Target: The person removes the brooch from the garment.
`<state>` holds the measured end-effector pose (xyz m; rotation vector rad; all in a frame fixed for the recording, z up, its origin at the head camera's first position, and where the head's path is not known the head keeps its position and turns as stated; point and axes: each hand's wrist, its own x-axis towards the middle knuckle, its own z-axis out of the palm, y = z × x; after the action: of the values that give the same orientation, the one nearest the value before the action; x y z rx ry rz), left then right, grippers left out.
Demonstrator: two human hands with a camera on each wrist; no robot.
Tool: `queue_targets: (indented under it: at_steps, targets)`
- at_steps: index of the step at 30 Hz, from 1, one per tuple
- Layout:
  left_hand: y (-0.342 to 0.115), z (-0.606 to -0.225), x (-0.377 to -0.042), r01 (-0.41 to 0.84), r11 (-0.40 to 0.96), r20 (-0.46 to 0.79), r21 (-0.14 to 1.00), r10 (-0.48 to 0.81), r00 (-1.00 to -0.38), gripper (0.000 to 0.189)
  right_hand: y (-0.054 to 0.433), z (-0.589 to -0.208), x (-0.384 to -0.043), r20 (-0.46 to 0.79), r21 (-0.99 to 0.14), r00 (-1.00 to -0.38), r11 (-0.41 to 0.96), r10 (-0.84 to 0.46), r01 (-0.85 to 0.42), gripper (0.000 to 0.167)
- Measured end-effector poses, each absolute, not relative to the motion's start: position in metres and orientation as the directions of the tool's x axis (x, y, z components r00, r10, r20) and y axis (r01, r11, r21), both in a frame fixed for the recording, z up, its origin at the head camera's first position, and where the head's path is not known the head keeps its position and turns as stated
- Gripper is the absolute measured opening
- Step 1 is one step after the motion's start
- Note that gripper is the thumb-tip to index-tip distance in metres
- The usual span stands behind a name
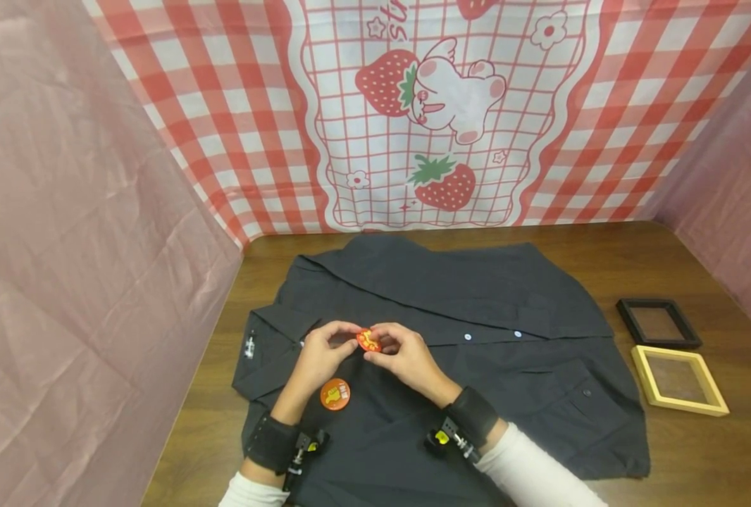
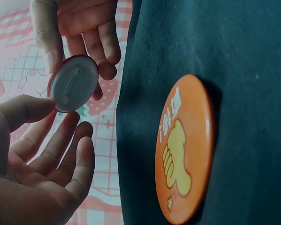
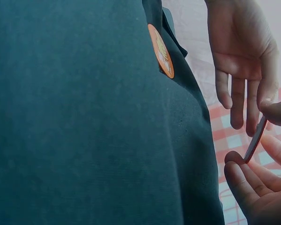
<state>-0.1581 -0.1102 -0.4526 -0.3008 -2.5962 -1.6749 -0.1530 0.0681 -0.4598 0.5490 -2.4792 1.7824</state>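
Observation:
A round red button badge with a yellow design is held up over the dark shirt. My left hand pinches its left edge between thumb and fingers. From the other side, my right hand grips the opposite edge. The left wrist view shows the badge's pale back with a thin pin across it, facing that camera. Below the left hand, an orange button badge with a yellow thumbs-up hand lies face up on the shirt front. In the right wrist view the held badge appears edge-on.
The shirt lies spread across the wooden table, its collar at the left. Right of it are a black frame and a yellow frame. A checked strawberry cloth hangs behind, with pink cloth at the sides.

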Motion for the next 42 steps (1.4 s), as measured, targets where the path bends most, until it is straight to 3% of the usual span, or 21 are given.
queue_targets:
  at_steps: [9,42]
  targets:
    - [-0.109,-0.451,-0.157,0.198,0.401,0.143,0.894,0.164,-0.976,0.018,0.07,-0.474,-0.158,0.225,-0.906,-0.949,0.31,-0.221,-0.287,0.038]
    - [-0.107,-0.45,-0.156,0.182,0.406,0.12,0.896,0.174,-0.977,0.017,0.075,-0.481,-0.161,0.296,-0.874,-0.923,0.32,-0.247,-0.365,0.031]
